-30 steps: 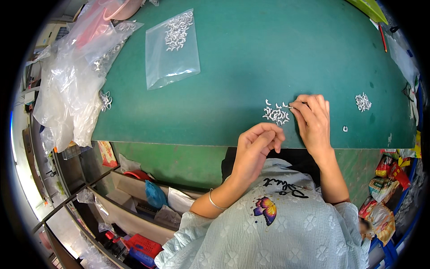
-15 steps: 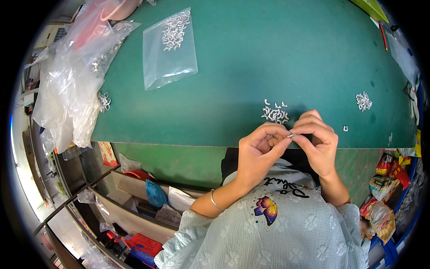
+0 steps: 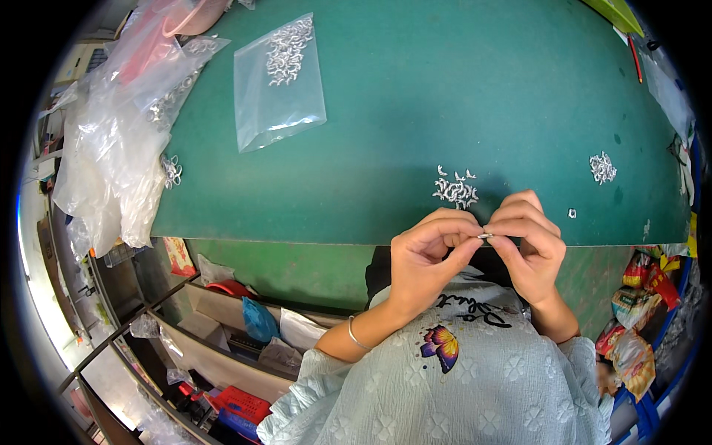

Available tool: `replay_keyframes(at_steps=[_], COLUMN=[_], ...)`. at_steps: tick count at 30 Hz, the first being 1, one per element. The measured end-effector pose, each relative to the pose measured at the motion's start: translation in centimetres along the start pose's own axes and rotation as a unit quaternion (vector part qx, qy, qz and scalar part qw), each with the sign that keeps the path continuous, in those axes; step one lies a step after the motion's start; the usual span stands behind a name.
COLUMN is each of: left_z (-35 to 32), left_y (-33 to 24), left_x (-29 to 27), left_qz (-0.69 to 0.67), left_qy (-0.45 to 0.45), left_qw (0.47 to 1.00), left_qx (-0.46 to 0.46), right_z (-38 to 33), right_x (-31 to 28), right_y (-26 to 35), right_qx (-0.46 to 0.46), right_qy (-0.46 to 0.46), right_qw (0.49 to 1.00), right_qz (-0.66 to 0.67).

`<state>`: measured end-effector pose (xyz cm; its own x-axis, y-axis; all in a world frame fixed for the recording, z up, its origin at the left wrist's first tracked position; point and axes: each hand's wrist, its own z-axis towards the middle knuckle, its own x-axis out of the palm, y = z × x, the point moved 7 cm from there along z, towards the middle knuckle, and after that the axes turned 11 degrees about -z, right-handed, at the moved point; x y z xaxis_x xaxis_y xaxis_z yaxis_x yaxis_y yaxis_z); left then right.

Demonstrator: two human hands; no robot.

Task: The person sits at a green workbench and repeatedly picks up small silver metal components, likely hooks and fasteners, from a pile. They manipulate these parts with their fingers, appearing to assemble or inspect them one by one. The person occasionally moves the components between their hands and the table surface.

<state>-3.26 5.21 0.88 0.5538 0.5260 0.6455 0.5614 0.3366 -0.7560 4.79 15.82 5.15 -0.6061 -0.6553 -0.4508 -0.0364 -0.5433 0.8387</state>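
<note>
My left hand [image 3: 426, 256] and my right hand [image 3: 528, 241] meet just over the near edge of the green table [image 3: 445, 96]. Between their fingertips they pinch one tiny silver metal piece [image 3: 486, 236]. Just beyond my hands a small pile of similar silver pieces [image 3: 455, 189] lies on the table. A second, smaller pile [image 3: 602, 167] sits further right, and a single loose piece [image 3: 572, 213] lies near the table edge.
A clear zip bag [image 3: 278, 81] with several silver pieces lies at the far left of the table. Crumpled clear plastic bags [image 3: 122, 141] hang over the left edge. Shelves with boxes [image 3: 222, 334] stand below. Snack packets [image 3: 634, 311] sit at lower right.
My right hand came back from the pile on the table to meet my left hand. Both hands now pinch a small silver piece between them at the table edge.
</note>
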Motion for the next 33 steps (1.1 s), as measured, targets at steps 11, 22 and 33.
replay_keyframes(at_steps=[11,22,33], left_z=[0.6,1.6,1.5], left_y=[0.1,0.1,-1.6], left_x=[-0.3,-2.3,-1.3], left_qz=[-0.058,0.052,0.531], left_qy=[-0.001,-0.096,-0.034], left_qw=[0.998,0.992,0.844], left_qx=[-0.027,-0.069,0.067], right_z=[0.5,-2.0,2.1], right_x=[-0.6,-15.0,0.4], right_y=[0.7,-9.5,-2.0], right_qx=[0.024,0.192,0.039], right_qy=[-0.024,-0.218,0.101], right_qw=[0.999,0.823,0.972], right_qz=[-0.037,-0.488,-0.209])
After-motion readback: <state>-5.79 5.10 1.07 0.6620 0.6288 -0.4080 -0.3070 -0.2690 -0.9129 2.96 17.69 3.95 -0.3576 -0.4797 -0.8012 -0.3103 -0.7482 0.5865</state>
